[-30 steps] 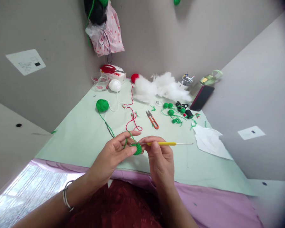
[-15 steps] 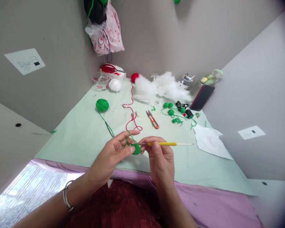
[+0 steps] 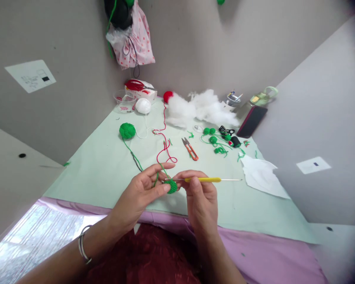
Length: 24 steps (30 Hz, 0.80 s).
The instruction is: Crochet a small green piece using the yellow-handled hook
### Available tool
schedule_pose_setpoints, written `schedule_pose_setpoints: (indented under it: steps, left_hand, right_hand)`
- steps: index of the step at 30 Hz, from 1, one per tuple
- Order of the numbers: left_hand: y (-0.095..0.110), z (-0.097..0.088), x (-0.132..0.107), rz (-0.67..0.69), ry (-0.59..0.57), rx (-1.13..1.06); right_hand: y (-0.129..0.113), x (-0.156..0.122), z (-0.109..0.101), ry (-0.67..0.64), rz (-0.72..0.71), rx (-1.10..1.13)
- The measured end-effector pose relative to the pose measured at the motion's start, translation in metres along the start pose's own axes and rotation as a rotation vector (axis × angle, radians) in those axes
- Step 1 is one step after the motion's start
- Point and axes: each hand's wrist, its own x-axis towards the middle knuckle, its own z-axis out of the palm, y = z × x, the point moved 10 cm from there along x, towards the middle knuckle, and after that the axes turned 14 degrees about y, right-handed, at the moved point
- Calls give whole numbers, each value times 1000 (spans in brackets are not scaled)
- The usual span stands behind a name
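Observation:
A small round green crochet piece [image 3: 172,187] is pinched between the thumb and fingers of my left hand [image 3: 143,189]. Green yarn passes over its raised index finger and trails back to a green yarn ball [image 3: 127,131] at the left of the table. Between the thumb and fingers of my right hand [image 3: 201,193] is a crochet hook with a yellow grip [image 3: 205,180], held almost level. Its left tip meets the top edge of the green piece; the other thin metal end points right. Exactly how the yarn lies at the tip is too small to tell.
Orange thread snips [image 3: 190,149] lie beyond my hands, beside loose red yarn [image 3: 165,146]. White stuffing [image 3: 201,108] sits at the back. Small green crocheted balls [image 3: 213,140], a phone [image 3: 252,121] and a white paper sheet [image 3: 262,175] are on the right.
The green crochet piece and left thumb have shifted slightly to the right. The hook has moved a touch right as well; both hands keep their grip.

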Motion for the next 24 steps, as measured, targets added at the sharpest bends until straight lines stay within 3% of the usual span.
schedule_pose_setpoints:
  steps: [5, 18, 24]
  left_hand:
    - [-1, 1, -2, 10, -10, 41]
    - [11, -12, -4, 136, 67, 172]
    - [22, -10, -7, 210, 108, 275]
  right_hand:
    - [-7, -5, 1, -17, -108, -100]
    - [-11, 3, 4, 7, -21, 80]
    - [-22, -2, 1, -39, -126, -54]
